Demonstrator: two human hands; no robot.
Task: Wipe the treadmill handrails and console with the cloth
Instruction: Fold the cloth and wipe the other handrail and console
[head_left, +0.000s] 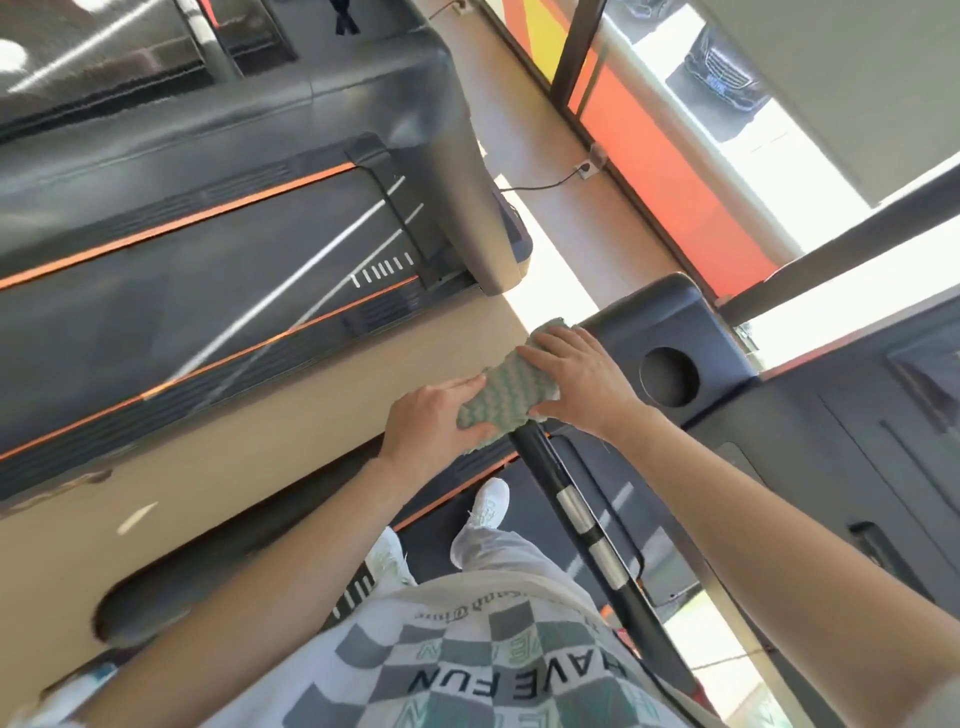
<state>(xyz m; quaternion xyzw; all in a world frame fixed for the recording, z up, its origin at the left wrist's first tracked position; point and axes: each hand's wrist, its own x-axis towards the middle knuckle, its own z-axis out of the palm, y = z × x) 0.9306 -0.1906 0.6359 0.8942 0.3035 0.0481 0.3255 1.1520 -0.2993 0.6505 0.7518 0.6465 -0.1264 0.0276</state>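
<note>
Both the left hand (434, 415) and the right hand (579, 376) close around the green cloth (506, 392) wrapped over the handrail (571, 504) beside the console (670, 343), suggesting most wiping remains.

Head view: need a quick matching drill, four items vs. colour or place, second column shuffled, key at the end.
Items:
1. cloth
2. handrail
3. round cup recess
4. shoes

Descriptions:
A. white, standing on the treadmill belt
B. green and white zigzag, under both hands
C. black bar with silver bands
D. dark hole in the console corner

Pairs: 1-B, 2-C, 3-D, 4-A

The left hand and right hand both press the cloth onto the handrail's upper end.
</note>
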